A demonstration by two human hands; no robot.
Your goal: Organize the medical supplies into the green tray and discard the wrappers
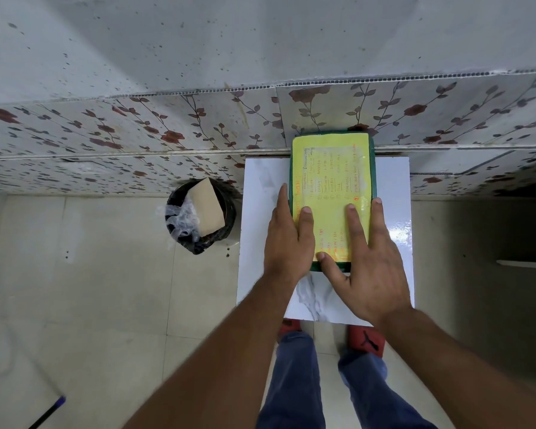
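The green tray [372, 168] lies on a small white marble-pattern table [260, 218], its far end against the wall. A yellow sheet with handwriting [331, 168] covers its whole top, so whatever is inside is hidden. My left hand [287, 233] rests flat on the tray's near left side, fingers spread over the edge and the sheet. My right hand [365, 258] lies flat on the near right part of the sheet, thumb at the tray's near edge. Neither hand grips anything.
A black bin [226, 224] stands on the floor left of the table, holding a brown paper envelope [206, 209] and crumpled clear plastic wrappers [180, 218]. A floral tiled wall runs behind. My feet in red slippers [367, 339] stand under the table's near edge.
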